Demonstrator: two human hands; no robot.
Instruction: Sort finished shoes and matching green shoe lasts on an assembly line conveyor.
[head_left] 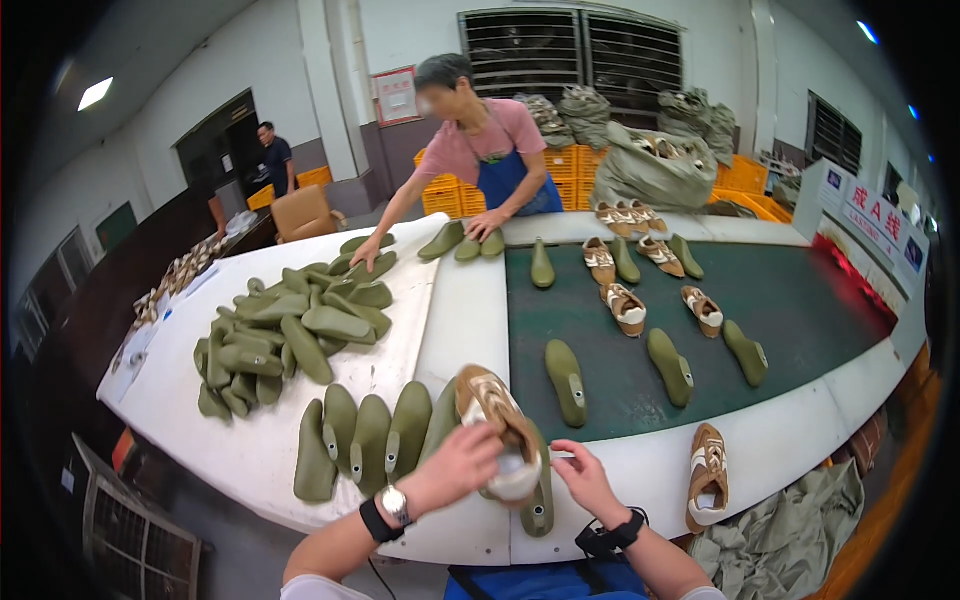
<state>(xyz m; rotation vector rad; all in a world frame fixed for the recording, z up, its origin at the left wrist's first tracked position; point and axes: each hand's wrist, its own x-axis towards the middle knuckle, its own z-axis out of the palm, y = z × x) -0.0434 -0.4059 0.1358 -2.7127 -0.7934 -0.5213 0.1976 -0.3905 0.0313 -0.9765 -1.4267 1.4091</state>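
My left hand (462,468) is closed on a brown and white sneaker (488,400), held tilted over the near edge of the white table with its toe pointing away. Just right of it, my right hand (585,478) is open, thumb and fingers apart, beside a green shoe last (541,500). The sneaker partly hides that last. To the left of the sneaker, several green shoe lasts (372,440) lie in a row. Another brown and white sneaker (708,478) rests on the table edge to the right of my right hand.
A heap of green lasts (290,325) covers the left table. On the green conveyor belt (640,375) stand sneakers (624,308) and lasts (566,382). Across the table, a co-worker (490,150) reaches into the heap. Orange crates (580,178) and stuffed sacks (655,165) stand behind.
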